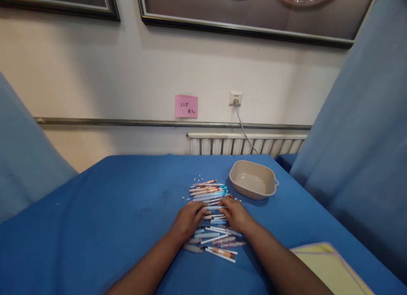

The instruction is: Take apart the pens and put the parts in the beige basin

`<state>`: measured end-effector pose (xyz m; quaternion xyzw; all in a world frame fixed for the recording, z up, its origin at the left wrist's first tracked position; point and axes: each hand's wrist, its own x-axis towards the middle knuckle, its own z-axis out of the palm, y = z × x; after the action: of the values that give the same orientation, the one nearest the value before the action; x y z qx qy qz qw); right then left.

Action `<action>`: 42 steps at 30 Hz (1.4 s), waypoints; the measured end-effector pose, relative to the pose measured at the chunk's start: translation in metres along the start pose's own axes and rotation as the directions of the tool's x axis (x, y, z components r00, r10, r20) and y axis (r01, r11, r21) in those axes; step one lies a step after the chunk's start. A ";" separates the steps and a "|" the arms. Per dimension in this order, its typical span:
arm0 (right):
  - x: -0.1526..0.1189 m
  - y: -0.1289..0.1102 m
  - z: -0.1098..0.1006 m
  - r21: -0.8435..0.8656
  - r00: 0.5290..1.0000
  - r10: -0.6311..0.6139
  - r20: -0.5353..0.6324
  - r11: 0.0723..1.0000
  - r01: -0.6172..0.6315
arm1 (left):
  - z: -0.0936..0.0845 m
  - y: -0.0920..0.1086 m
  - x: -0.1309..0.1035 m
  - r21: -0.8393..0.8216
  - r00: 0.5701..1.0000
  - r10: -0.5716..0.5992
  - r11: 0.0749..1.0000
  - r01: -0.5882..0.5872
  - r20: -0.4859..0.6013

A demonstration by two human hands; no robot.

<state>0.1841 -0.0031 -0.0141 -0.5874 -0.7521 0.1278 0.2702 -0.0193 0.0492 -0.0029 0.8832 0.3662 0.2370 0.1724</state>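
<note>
Many pens and thin white sticks (208,197) lie crosswise in a long pile on the blue cloth (127,193). My left hand (188,218) is at the left side of the pile, its fingers closed on the left end of a pale pen (212,207). At the right side, my right hand (235,214) has its fingers on the other end of that pen. More pens and white sticks (219,240) lie between my forearms, some at angles. Small white bits (199,178) are scattered beyond the pile.
An empty beige basin (252,179) stands behind and right of the pile. A folded yellow cloth (327,267) lies at the front right. Blue curtains (359,138) hang at both sides; a radiator (222,144) is behind the table.
</note>
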 end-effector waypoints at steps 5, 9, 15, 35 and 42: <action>0.006 0.002 -0.001 0.099 0.995 -0.104 -0.014 0.990 0.105 | 0.000 0.000 0.003 0.005 0.999 -0.016 1.000 0.016 0.049; 0.008 0.002 0.002 0.077 0.994 -0.110 -0.013 0.991 0.111 | 0.000 -0.001 0.002 -0.063 0.999 -0.010 0.998 0.008 -0.036; 0.005 0.001 0.005 0.087 0.990 -0.142 -0.022 0.986 0.144 | 0.000 -0.004 0.001 -0.118 0.994 -0.108 0.988 0.104 -0.022; 0.007 0.006 0.004 0.114 0.993 -0.096 -0.064 0.988 0.102 | -0.007 -0.007 0.001 -0.061 0.998 -0.055 0.997 0.054 -0.011; 0.008 0.009 0.004 0.084 0.996 -0.073 -0.058 0.993 0.078 | 0.001 -0.019 0.000 -0.049 0.999 -0.026 0.998 0.025 -0.023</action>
<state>0.1882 0.0075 -0.0204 -0.5495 -0.7600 0.1337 0.3203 -0.0291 0.0621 -0.0128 0.8710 0.3737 0.2541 0.1927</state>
